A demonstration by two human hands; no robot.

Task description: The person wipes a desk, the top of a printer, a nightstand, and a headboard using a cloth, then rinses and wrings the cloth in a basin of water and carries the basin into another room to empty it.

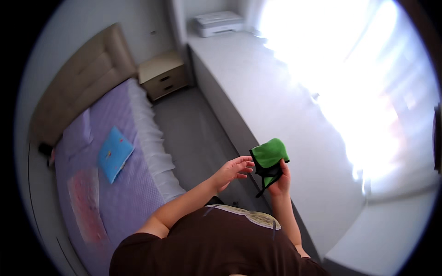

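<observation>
A soft green cloth piece with black edging (pixel 270 153) is held up in front of me, above the edge of the long white ledge. A dark strap or fold hangs from its underside. My right hand (pixel 282 182) grips it from below on its right side, thumb against the green face. To its left is my left hand (pixel 231 173), fingers stretched toward the cloth's black edge and holding nothing. Whether the fingertips touch that edge I cannot tell.
On the left stands a bed (pixel 122 202) with a purple quilted cover, a blue pillow (pixel 115 154) and a padded headboard (pixel 87 64). Beyond it is a nightstand (pixel 162 74). A white printer (pixel 218 23) sits at the ledge's (pixel 276 96) far end, beside bright curtains.
</observation>
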